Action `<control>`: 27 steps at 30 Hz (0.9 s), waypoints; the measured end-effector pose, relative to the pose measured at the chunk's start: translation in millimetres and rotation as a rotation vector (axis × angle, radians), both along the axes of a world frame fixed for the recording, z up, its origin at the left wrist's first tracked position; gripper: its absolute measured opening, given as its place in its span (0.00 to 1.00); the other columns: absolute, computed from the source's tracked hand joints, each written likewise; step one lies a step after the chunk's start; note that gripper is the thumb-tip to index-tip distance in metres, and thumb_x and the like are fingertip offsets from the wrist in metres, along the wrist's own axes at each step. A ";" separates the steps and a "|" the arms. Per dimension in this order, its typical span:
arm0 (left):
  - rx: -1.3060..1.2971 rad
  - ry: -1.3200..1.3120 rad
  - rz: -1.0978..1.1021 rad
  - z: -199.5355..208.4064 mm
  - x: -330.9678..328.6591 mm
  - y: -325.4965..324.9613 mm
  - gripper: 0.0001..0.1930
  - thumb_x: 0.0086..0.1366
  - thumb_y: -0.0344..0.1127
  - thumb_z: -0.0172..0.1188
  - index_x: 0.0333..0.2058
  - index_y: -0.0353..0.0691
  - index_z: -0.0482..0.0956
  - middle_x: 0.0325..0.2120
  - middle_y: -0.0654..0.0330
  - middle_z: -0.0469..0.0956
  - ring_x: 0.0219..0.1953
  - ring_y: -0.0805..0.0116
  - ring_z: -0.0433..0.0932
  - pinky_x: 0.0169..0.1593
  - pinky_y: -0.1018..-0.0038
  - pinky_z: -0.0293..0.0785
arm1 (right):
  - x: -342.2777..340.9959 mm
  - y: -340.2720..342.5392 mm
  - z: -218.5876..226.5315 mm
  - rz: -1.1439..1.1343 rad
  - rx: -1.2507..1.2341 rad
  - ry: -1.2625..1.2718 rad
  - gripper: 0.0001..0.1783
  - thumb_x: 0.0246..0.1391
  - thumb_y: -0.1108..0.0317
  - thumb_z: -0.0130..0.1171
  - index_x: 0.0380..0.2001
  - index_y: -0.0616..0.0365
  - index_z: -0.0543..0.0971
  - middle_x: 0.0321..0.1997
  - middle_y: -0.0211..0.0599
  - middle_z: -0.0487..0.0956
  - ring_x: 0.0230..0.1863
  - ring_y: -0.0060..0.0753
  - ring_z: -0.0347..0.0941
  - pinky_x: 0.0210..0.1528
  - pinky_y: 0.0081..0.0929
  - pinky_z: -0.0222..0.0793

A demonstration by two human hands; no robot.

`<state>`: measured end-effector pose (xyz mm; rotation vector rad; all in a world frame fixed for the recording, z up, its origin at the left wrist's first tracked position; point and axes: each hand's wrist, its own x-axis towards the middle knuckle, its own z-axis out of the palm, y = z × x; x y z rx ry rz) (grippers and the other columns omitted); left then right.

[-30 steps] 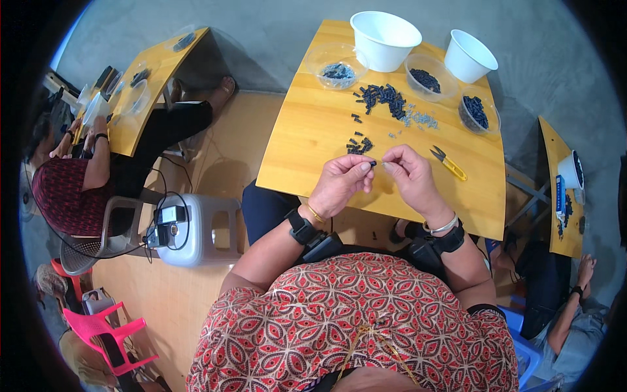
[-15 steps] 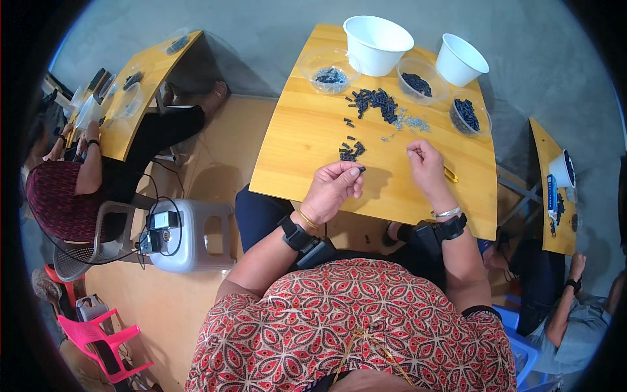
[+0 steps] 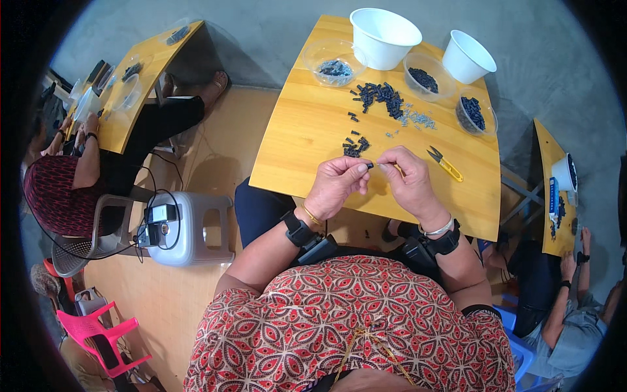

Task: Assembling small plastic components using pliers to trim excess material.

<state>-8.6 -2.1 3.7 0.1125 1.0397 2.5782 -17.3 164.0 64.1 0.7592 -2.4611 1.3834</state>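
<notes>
Both hands' grip (image 3: 373, 166) — one small dark piece (image 3: 369, 166).

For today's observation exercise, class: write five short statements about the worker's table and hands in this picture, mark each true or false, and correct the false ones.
1. The left hand and right hand meet over a small dark piece. True.
2. The yellow-handled snips are in the right hand. False: they lie on the wooden table, right of that hand.
3. Two white bowls stand at the table's far edge. True.
4. The loose dark pieces lie on the floor. False: they lie on the table.
5. Both wrists are bare. False: each wears a black strap.
</notes>
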 end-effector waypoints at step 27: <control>0.072 -0.052 0.001 -4.9 2.1 -1.3 0.07 0.64 0.28 0.51 0.36 0.33 0.76 0.25 0.59 0.76 0.25 0.72 0.74 0.31 0.79 0.74 | 11.4 -7.6 -22.1 -0.075 -0.077 -0.026 0.15 0.49 0.76 0.54 0.42 0.61 0.75 0.30 0.41 0.75 0.29 0.38 0.73 0.33 0.26 0.69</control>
